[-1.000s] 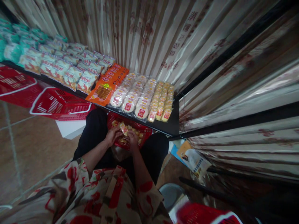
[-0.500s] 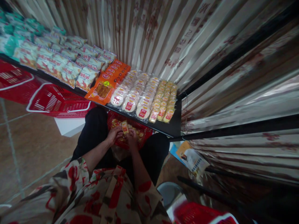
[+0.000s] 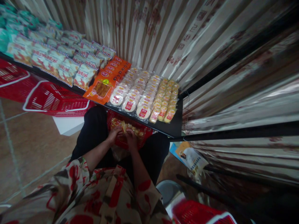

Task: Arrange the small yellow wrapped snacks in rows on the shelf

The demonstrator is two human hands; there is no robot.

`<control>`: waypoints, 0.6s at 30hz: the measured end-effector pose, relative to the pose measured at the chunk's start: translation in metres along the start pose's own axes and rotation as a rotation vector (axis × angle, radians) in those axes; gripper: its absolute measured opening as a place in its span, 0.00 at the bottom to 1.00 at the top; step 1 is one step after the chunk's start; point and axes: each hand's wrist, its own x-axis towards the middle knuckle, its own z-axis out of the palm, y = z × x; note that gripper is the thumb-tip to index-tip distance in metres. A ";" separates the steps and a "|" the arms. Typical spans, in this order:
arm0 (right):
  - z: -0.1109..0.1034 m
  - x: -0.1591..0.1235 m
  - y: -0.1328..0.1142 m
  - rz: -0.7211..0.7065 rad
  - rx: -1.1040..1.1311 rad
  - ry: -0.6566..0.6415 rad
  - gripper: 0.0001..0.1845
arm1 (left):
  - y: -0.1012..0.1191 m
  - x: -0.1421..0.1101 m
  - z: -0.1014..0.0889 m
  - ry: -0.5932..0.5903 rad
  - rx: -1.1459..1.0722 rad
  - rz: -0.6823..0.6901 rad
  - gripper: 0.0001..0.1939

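Note:
Between my knees stands a red basket with several small yellow-wrapped snack packets in it. Over it, my left hand and my right hand pinch one yellow snack packet from both sides. The fingers are closed on it, and the fingertips are partly hidden. Just beyond, rows of similar yellow packets stand at the right end of a black shelf. Left of them lie round white packaged cakes.
An orange snack bag and many white snack bags line the shelf. Another red basket and a white box are at left. Black bars and a pleated curtain border the right and back.
The yellow packet has turned between my fingers, so its printed label no longer faces up. Both hands stay over the basket. The view has shifted slightly.

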 end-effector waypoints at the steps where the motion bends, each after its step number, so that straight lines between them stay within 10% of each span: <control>1: 0.000 0.000 0.000 0.002 0.002 -0.007 0.11 | 0.000 0.000 0.000 -0.005 -0.002 0.000 0.12; 18: 0.000 0.002 0.013 -0.005 -0.126 0.050 0.09 | 0.003 -0.009 -0.001 -0.006 0.063 0.055 0.12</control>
